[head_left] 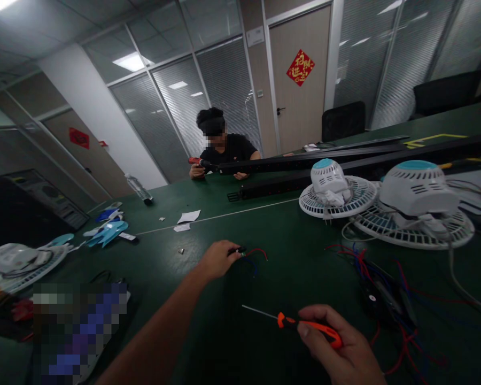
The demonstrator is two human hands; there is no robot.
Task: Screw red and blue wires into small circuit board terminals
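Note:
My left hand (218, 260) is pinching a small black component (236, 250) with thin red and blue wires (254, 258) trailing from it. My right hand (336, 342) is closed around a screwdriver (316, 327) with an orange-and-black handle. Its thin steel shaft points left across the dark green table (240, 299), towards the space below the wires. The two hands are apart, and the screwdriver tip touches neither the component nor the wires.
Two white fan motors on round grilles (336, 192) stand at the right, beside a tangle of coloured wires (374, 283). Long black power strips (304, 167) cross the table. A co-worker (224, 147) sits opposite, holding a red power drill (198, 162).

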